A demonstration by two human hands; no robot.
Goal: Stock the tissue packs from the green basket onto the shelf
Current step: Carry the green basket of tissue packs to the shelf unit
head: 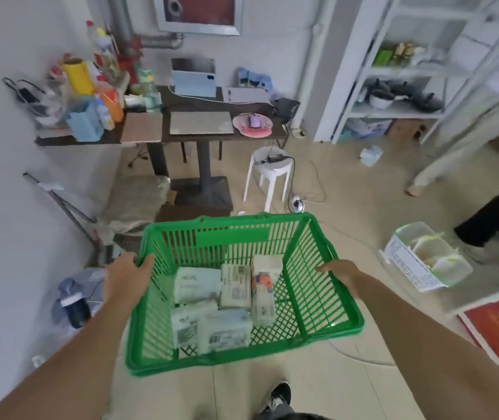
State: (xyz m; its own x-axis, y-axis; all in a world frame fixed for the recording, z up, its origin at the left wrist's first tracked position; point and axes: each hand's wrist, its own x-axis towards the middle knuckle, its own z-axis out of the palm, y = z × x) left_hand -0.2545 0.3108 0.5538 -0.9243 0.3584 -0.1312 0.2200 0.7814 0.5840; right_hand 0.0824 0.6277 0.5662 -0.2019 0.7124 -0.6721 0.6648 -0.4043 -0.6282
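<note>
I carry a green plastic basket (230,231) at waist height over the floor. My left hand (127,274) grips its left rim and my right hand (343,275) grips its right rim. Several white and pale blue tissue packs (227,310) lie flat on the basket's bottom, packed close together. A white metal shelf (393,74) stands at the far right, with small items on its middle levels and boxes underneath.
A dark cluttered table (199,137) stands ahead by the wall, with a white stool (269,174) and cables beside it. A white basket (424,262) and a loose tissue pack (371,154) lie on the floor. Another person's legs (454,153) cross at right.
</note>
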